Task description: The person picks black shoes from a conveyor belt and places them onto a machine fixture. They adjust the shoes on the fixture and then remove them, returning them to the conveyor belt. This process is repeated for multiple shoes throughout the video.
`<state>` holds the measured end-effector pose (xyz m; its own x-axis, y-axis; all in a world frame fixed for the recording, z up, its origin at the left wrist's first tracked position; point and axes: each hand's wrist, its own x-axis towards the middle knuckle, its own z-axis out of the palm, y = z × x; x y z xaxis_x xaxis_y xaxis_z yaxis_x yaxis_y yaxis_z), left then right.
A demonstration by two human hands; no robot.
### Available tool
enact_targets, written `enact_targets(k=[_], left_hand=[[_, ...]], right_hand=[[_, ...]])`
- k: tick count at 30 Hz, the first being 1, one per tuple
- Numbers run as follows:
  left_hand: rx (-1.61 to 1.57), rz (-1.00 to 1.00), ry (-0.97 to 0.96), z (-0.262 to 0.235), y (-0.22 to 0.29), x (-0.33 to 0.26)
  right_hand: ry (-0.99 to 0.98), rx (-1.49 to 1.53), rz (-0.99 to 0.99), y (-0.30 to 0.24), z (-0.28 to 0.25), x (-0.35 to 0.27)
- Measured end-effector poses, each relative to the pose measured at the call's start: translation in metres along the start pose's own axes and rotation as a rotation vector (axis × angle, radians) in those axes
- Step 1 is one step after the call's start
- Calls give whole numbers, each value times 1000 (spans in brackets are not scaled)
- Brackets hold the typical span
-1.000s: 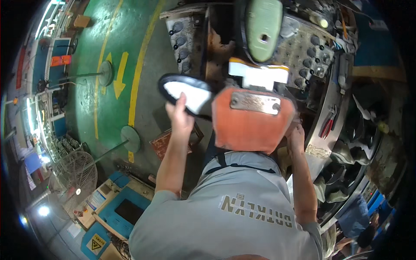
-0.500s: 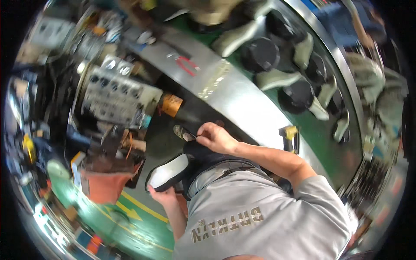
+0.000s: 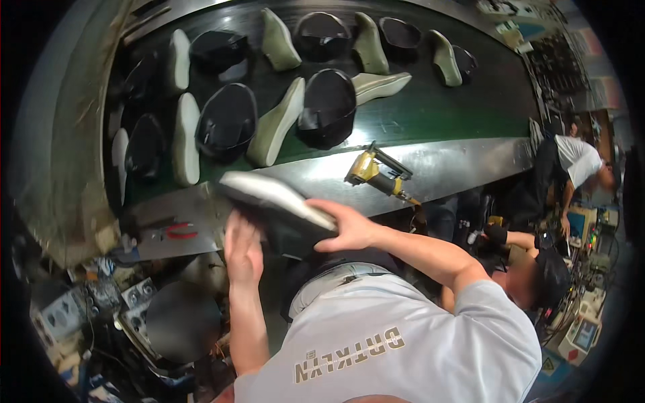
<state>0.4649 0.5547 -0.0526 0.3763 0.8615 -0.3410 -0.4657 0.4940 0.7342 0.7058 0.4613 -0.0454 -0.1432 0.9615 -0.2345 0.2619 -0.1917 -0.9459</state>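
A black shoe upper [image 3: 275, 218] with a white bottom is tilted on its side in front of me, over the near edge of the metal ledge. My right hand [image 3: 346, 227] grips one end of it, thumb on the dark side and fingers along the white edge. Beside its other end, my left hand [image 3: 243, 250] is raised with the fingers stretched upward, slightly blurred. Those fingertips are close to the black side; whether they touch is unclear. A yellow and black staple gun [image 3: 379, 171] lies on the ledge beyond my right hand.
Black boot uppers [image 3: 228, 121] and pale shoe-shaped pieces [image 3: 279, 127] stand in rows on the green belt [image 3: 430, 114]. Red-handled pliers [image 3: 180, 231] lie on the metal ledge [image 3: 463, 158] at left. Co-workers [image 3: 531, 269] are at the right, near machines.
My view has swung round to face the belt. The shoe upper has come up from low at my left to above the ledge edge, and my right hand now grips it.
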Motion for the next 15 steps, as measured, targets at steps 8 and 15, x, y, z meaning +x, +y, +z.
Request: enact_targets(k=[8,15], left_hand=[[374,-239,-228,117,-61,74],[459,-427,-107,181,-118,123]], right_hand=[[865,1370,445,80,-172,-56],[938,1102,491,214,-315,-58]])
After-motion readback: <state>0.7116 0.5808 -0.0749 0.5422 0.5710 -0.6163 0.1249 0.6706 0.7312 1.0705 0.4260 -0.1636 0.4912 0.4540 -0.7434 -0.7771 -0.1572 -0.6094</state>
